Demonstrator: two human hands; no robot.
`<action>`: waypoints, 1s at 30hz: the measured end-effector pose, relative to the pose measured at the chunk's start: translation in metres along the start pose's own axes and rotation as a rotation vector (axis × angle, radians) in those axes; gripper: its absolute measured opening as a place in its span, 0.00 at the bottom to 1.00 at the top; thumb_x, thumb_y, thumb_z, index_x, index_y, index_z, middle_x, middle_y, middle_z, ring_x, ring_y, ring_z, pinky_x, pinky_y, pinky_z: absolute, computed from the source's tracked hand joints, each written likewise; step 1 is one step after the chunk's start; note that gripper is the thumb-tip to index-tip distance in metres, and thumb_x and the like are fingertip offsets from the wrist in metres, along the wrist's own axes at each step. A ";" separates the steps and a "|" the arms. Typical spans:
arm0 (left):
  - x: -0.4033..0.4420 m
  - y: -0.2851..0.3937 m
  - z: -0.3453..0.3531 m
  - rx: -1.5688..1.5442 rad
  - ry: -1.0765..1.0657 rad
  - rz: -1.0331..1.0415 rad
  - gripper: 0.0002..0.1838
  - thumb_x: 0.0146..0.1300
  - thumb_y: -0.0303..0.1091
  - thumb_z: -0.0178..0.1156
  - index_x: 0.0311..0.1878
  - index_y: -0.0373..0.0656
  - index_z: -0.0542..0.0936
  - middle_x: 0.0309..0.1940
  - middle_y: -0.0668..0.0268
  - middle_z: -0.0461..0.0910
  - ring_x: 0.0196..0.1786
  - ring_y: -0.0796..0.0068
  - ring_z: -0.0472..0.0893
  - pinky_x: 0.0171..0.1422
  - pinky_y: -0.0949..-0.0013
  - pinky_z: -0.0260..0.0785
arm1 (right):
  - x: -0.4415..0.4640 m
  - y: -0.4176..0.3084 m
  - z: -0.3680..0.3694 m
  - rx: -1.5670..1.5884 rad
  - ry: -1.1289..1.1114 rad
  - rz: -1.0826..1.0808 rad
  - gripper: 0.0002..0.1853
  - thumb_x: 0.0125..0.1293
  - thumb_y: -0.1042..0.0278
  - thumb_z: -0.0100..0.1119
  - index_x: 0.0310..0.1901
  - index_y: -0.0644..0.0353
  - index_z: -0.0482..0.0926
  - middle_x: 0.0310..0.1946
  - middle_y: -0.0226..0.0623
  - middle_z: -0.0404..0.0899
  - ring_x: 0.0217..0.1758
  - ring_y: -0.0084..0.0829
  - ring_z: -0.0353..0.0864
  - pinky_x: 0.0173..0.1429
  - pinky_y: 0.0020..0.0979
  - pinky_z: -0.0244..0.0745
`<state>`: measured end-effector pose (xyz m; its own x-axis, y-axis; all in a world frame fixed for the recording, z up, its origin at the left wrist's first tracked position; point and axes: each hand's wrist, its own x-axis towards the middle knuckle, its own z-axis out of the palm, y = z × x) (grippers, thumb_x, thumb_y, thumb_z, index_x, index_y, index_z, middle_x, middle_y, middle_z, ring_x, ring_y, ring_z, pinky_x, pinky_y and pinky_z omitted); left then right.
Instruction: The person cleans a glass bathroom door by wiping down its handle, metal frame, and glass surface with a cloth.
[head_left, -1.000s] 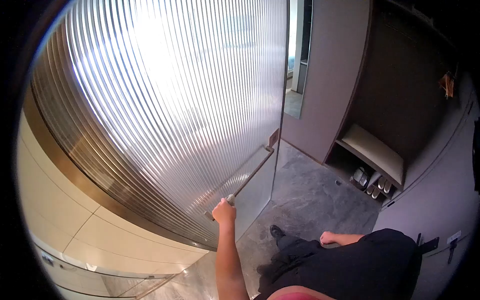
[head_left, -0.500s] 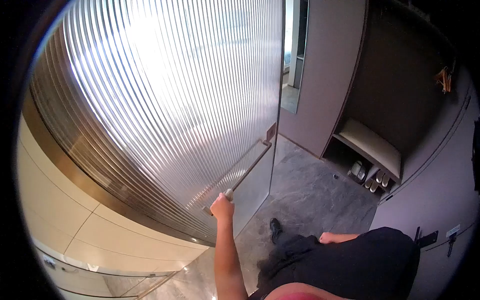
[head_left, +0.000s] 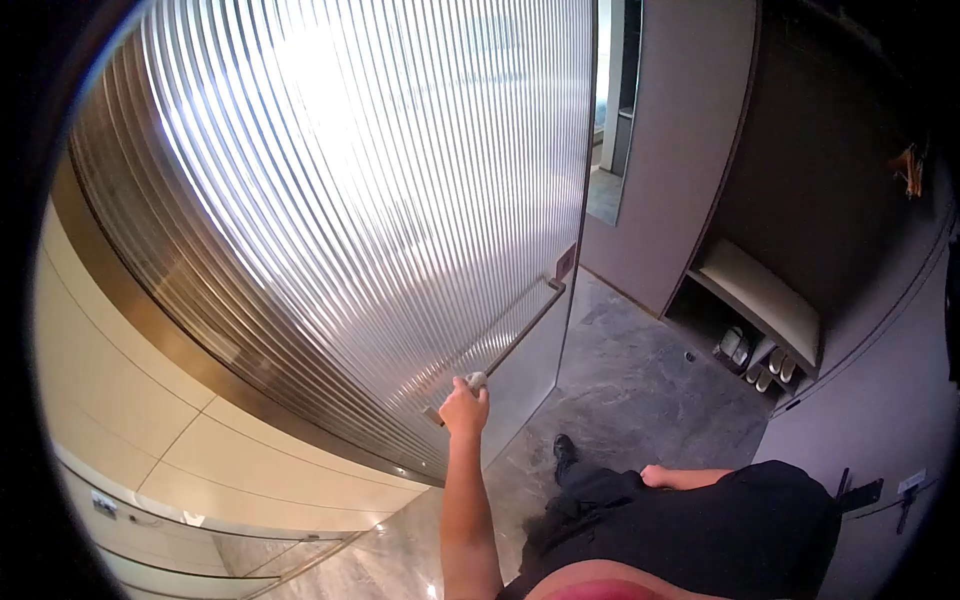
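Observation:
My left hand (head_left: 464,407) is closed around a pale, crumpled cloth (head_left: 475,382) and presses it to the long metal handle bar (head_left: 515,340) near its lower end. The bar runs slantwise across a ribbed glass door (head_left: 400,200), which glows with bright light. Low at my side, by the dark clothing, my right hand (head_left: 656,476) is curled closed, and nothing shows in it.
A shoe bench (head_left: 760,290) with several shoes beneath it stands at the right. Behind the door edge hangs a tall mirror (head_left: 612,150). Grey marble floor (head_left: 640,390) lies ahead, and a door with a dark handle (head_left: 862,494) is at the lower right.
My left hand has shifted slightly up and right in view, with the cloth still at the bar. The whole scene has also moved a little to the right. My right hand stays low.

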<state>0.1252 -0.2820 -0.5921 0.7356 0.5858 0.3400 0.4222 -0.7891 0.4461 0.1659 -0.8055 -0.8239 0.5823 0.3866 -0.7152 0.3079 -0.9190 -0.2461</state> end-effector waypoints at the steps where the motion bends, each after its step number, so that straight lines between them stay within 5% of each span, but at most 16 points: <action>1: 0.001 -0.001 0.004 0.009 -0.020 0.002 0.19 0.60 0.47 0.62 0.45 0.43 0.73 0.35 0.53 0.85 0.37 0.48 0.84 0.41 0.47 0.75 | 0.002 0.002 0.001 0.036 0.005 -0.005 0.17 0.62 0.57 0.50 0.40 0.57 0.86 0.43 0.50 0.84 0.46 0.54 0.84 0.52 0.49 0.77; 4: 0.007 -0.020 0.026 0.067 -0.140 0.073 0.14 0.65 0.43 0.59 0.45 0.44 0.76 0.43 0.55 0.84 0.44 0.53 0.84 0.44 0.51 0.75 | -0.010 -0.003 0.009 0.074 0.020 -0.056 0.16 0.61 0.57 0.51 0.38 0.57 0.85 0.41 0.50 0.85 0.44 0.54 0.84 0.50 0.50 0.77; 7: 0.012 -0.018 0.034 0.338 0.080 0.270 0.10 0.66 0.38 0.57 0.46 0.45 0.79 0.49 0.58 0.81 0.51 0.58 0.82 0.49 0.56 0.74 | 0.003 0.000 0.007 0.042 0.038 -0.157 0.15 0.61 0.58 0.52 0.37 0.56 0.85 0.39 0.49 0.85 0.41 0.54 0.83 0.47 0.50 0.76; 10: 0.018 0.047 -0.022 0.431 -0.226 0.049 0.10 0.65 0.36 0.57 0.45 0.45 0.81 0.48 0.61 0.80 0.53 0.61 0.81 0.53 0.59 0.73 | 0.004 0.010 0.024 -0.038 -0.014 -0.245 0.13 0.61 0.60 0.52 0.36 0.55 0.85 0.37 0.47 0.85 0.39 0.53 0.84 0.45 0.48 0.77; 12: 0.024 0.051 -0.015 0.403 -0.170 0.067 0.10 0.64 0.34 0.57 0.46 0.45 0.80 0.46 0.62 0.80 0.50 0.62 0.81 0.50 0.59 0.73 | 0.022 0.024 0.034 -0.118 0.025 -0.314 0.13 0.61 0.60 0.52 0.35 0.55 0.85 0.36 0.47 0.85 0.39 0.52 0.84 0.45 0.47 0.77; 19: 0.014 0.010 0.043 0.172 -0.085 0.135 0.13 0.65 0.33 0.54 0.51 0.45 0.78 0.38 0.64 0.81 0.46 0.62 0.81 0.48 0.58 0.72 | -0.009 -0.013 -0.010 0.145 0.100 -0.070 0.13 0.60 0.61 0.50 0.35 0.55 0.86 0.34 0.48 0.85 0.39 0.53 0.84 0.46 0.48 0.78; 25: 0.002 0.011 0.023 -0.042 0.127 0.305 0.20 0.66 0.35 0.55 0.61 0.43 0.76 0.50 0.63 0.82 0.54 0.60 0.80 0.55 0.57 0.70 | -0.019 -0.015 -0.020 0.201 0.042 -0.006 0.14 0.60 0.61 0.50 0.37 0.55 0.86 0.40 0.48 0.85 0.42 0.51 0.85 0.48 0.49 0.78; 30: -0.005 0.019 -0.003 -0.002 0.227 0.362 0.18 0.66 0.36 0.57 0.58 0.43 0.78 0.51 0.63 0.82 0.54 0.60 0.81 0.56 0.56 0.71 | 0.018 0.011 0.010 0.094 0.047 -0.021 0.14 0.60 0.61 0.51 0.37 0.51 0.87 0.39 0.46 0.86 0.40 0.49 0.85 0.47 0.47 0.78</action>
<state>0.1281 -0.2995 -0.5823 0.7006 0.2970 0.6488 0.1571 -0.9512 0.2657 0.1727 -0.8096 -0.8460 0.6118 0.4067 -0.6784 0.2495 -0.9131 -0.3224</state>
